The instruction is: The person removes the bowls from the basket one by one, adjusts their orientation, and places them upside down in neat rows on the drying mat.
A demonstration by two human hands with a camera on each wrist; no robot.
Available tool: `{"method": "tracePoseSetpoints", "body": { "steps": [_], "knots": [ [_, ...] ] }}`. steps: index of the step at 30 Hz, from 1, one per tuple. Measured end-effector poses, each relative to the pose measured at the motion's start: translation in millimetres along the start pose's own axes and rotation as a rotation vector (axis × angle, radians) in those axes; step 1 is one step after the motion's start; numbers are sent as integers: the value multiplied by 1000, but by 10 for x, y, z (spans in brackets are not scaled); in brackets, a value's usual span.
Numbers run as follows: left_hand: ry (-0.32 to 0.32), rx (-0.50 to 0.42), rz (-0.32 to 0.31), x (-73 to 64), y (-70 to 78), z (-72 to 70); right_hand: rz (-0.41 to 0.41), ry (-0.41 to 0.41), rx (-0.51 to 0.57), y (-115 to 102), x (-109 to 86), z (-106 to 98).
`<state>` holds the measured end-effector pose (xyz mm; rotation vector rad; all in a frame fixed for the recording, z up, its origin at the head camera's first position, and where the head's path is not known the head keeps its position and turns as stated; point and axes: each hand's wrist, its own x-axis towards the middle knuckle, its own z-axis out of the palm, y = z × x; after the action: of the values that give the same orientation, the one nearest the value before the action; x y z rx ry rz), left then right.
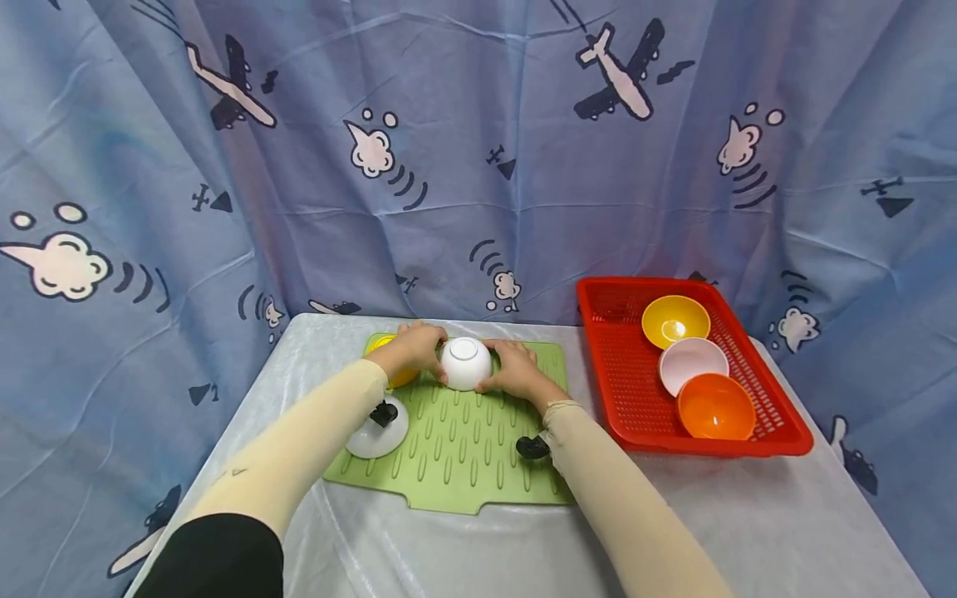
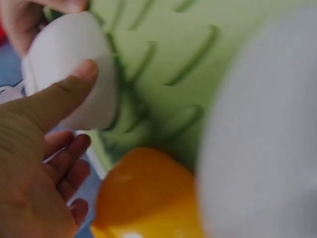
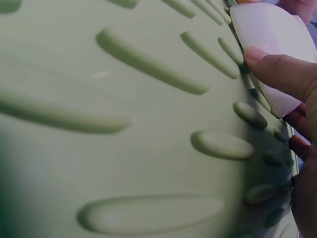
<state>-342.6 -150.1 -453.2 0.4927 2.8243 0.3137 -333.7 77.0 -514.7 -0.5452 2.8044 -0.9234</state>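
Note:
A small white bowl (image 1: 466, 374) sits upside down near the back of a green ridged mat (image 1: 449, 477). From its left side my left hand (image 1: 419, 349) grips it, the thumb lying on the wall in the left wrist view. My right hand (image 1: 519, 370) grips the opposite side, thumb near the rim in the right wrist view. Partly hidden behind the left hand is an orange-yellow bowl (image 2: 148, 198), also upside down. Another white bowl (image 1: 366, 440) lies inverted under the left wrist, at the mat's left edge.
At the table's right stands a red plastic basket (image 1: 620, 374). Inside it, in a row, are a yellow bowl (image 1: 676, 321), a pink bowl (image 1: 694, 365) and an orange bowl (image 1: 716, 407), openings up. A blue airplane-print curtain (image 1: 463, 166) hangs behind the white-covered table (image 1: 449, 556).

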Motion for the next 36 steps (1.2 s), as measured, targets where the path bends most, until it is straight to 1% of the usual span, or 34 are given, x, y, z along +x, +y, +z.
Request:
{"method": "tracePoseSetpoints", "body": {
  "steps": [2, 4, 6, 8, 9, 13, 16, 20, 26, 29, 32, 34, 36],
  "knots": [
    [25, -64, 12, -3, 21, -48, -3, -4, 7, -21, -15, -8],
    [49, -146, 39, -1, 50, -87, -3, -9, 2, -29, -28, -11],
    [62, -208, 67, 9, 79, -101, 0, -12, -9, -28, -39, -8],
    [61, -239, 80, 14, 106, -95, 1, -17, -12, -29, -50, -5],
    [59, -248, 77, 14, 121, -89, 2, -21, -13, -33, -54, -4],
    [70, -261, 28, 23, 167, -54, 1, -14, -7, -58, -65, -11],
    [92, -273, -1, 26, 195, -42, 1, 1, -21, -75, -63, -11],
    [118, -258, 2, 19, 203, -20, 6, 7, -41, -82, -52, 7],
    [142, -229, 25, 26, 185, 68, 16, -5, -42, -98, -63, 9],
    [147, -219, 25, 42, 197, 113, 15, 6, -21, -134, -75, -46],
    [149, -203, 20, 49, 208, 142, -2, 34, -11, -197, -87, -132],
    [146, -199, 13, 35, 200, 146, -25, 52, -22, -266, -103, -220],
    [152, -193, 1, 11, 176, 144, -55, 62, -28, -374, -138, -351]
  ]
}}
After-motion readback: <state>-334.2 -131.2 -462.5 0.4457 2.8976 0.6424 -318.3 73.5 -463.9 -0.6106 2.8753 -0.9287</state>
